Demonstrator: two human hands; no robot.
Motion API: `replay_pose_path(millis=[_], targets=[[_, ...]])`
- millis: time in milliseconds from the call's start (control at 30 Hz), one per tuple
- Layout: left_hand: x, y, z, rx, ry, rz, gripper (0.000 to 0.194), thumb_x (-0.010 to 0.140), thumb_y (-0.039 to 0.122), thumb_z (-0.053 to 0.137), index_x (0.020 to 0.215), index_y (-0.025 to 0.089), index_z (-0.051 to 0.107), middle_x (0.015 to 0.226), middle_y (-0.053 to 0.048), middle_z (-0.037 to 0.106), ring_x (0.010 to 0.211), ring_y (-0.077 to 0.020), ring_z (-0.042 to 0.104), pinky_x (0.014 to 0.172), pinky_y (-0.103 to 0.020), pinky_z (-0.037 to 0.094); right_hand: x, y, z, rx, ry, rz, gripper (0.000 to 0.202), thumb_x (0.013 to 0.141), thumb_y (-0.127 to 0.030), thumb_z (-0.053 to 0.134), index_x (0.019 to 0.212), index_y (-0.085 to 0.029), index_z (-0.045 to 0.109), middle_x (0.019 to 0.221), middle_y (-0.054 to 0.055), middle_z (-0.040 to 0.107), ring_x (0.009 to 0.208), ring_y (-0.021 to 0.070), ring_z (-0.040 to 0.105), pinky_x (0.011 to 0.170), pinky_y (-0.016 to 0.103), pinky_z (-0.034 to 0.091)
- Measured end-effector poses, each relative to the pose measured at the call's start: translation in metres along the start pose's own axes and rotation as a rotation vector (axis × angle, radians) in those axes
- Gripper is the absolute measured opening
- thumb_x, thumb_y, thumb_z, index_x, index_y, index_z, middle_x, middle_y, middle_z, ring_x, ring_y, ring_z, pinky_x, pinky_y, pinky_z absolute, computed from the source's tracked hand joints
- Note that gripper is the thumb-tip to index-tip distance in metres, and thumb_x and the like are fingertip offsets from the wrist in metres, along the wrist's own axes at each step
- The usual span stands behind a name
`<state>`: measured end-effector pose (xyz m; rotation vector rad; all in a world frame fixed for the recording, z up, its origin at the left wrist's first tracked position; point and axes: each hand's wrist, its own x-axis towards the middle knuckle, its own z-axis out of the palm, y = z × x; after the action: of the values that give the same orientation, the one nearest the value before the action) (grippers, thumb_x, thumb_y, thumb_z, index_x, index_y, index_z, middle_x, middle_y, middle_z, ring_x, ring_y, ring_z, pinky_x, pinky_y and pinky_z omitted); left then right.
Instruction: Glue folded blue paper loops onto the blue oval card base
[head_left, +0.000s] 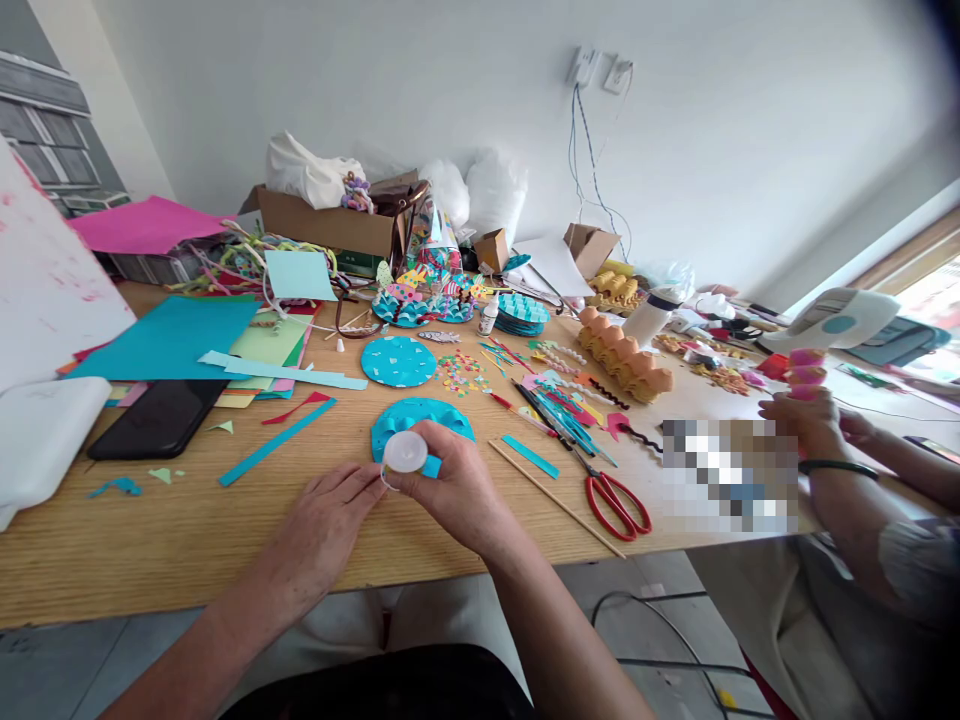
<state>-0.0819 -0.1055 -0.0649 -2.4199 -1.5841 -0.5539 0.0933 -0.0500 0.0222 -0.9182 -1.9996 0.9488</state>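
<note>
My right hand point(454, 485) is wrapped round a small white bottle point(405, 453), its round base facing up, over the near blue disc point(424, 410). Curled blue strips stand on that disc. Resting on the wood just left of it, my left hand point(330, 515) has its fingers stretched towards the bottle; they reach the disc's near left edge. Whether they touch the bottle is unclear. Behind lies a second blue disc point(398, 361) dotted with pale bits. A blue paper strip point(530, 456) is to the right.
Red-handled scissors point(619, 505) and a wooden stick point(555, 497) lie right of my hands. A black phone point(161, 420) and coloured paper point(165, 335) are left. Egg cartons point(622, 355) stand further back. At the right, another person's hands hold a pink carton piece point(808, 375).
</note>
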Motion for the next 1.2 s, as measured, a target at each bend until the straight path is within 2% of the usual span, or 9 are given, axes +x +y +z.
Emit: replay_pose_path(millis=[133,333,533,767,1000,1200], targets=[[0.002,0.002,-0.006,-0.018,-0.065,-0.001,0.047,0.082,0.006,0.032,0.121,0.02,0.056,0.122,-0.006,0.061,0.111,-0.0234,0.054,0.09,-0.041,0.048,-0.006,0.006,-0.004,0.151,0.123,0.107,0.017,0.068,-0.028,0.067,0.074,-0.021,0.053,0.072,-0.003,0.056,0.069,0.0134,0.051,0.064,0.023,0.04],[0.004,0.003,-0.013,-0.046,-0.084,-0.005,0.05,0.079,0.004,0.033,0.121,0.019,0.056,0.123,-0.006,0.06,0.113,-0.0234,0.053,0.091,-0.042,0.047,-0.01,0.014,-0.006,0.241,0.151,0.152,0.022,0.065,-0.03,0.069,0.079,-0.02,0.055,0.075,-0.001,0.059,0.071,0.0156,0.053,0.066,0.027,0.043],[0.005,0.003,-0.014,-0.026,-0.073,0.013,0.049,0.08,0.002,0.033,0.12,0.019,0.057,0.121,-0.005,0.061,0.11,-0.0226,0.055,0.088,-0.038,0.048,-0.015,0.027,-0.002,0.432,0.183,0.219,0.028,0.062,-0.032,0.071,0.08,-0.021,0.052,0.078,0.0,0.059,0.073,0.0171,0.057,0.067,0.028,0.046],[0.003,0.004,-0.01,-0.017,-0.042,-0.003,0.051,0.079,0.002,0.033,0.12,0.02,0.056,0.121,-0.005,0.062,0.11,-0.0224,0.054,0.089,-0.04,0.048,-0.012,0.012,-0.005,0.135,0.086,0.098,0.02,0.068,-0.028,0.07,0.081,-0.021,0.057,0.076,-0.002,0.061,0.073,0.0143,0.055,0.068,0.025,0.044],[0.003,0.003,-0.011,-0.03,-0.074,-0.013,0.05,0.08,0.005,0.032,0.12,0.021,0.056,0.121,-0.005,0.062,0.111,-0.0229,0.054,0.089,-0.041,0.048,0.001,0.005,-0.005,0.008,0.045,0.097,0.024,0.07,-0.031,0.069,0.089,-0.02,0.06,0.081,0.0,0.063,0.073,0.0146,0.055,0.066,0.025,0.042],[0.003,0.002,-0.008,-0.062,-0.055,-0.015,0.047,0.081,0.007,0.032,0.119,0.02,0.056,0.123,-0.004,0.061,0.111,-0.0234,0.054,0.089,-0.042,0.049,0.005,0.003,-0.005,0.005,0.016,0.058,0.021,0.07,-0.037,0.066,0.078,-0.019,0.059,0.074,-0.002,0.06,0.07,0.0134,0.052,0.064,0.024,0.04]])
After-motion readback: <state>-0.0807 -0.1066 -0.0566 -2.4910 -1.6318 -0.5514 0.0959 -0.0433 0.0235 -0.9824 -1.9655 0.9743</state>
